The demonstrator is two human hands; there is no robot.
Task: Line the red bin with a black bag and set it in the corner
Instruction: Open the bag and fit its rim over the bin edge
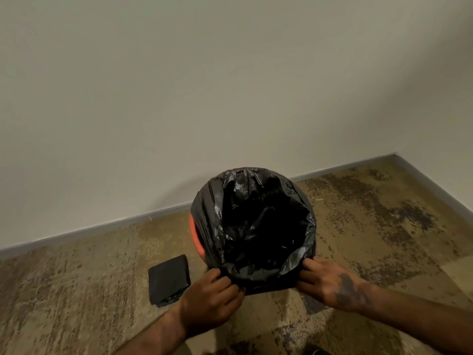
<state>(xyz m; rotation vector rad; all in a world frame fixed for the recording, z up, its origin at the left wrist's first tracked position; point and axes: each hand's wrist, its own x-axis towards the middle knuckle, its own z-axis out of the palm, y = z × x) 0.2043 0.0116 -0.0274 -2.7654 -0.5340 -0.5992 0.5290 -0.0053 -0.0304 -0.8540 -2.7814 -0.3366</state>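
The red bin [194, 233] stands on the carpet near the wall, with only a strip of its left side showing. A black bag [258, 226] is spread open inside it and folded over almost the whole rim. My left hand [212, 301] pinches the bag's edge at the near left of the rim. My right hand [332, 285] grips the bag's edge at the near right. The bin's body below the bag is hidden.
A folded stack of black bags [169, 279] lies on the carpet just left of the bin. The pale wall with its grey skirting [102, 228] runs behind. The room corner [394, 155] lies to the far right, past patterned carpet.
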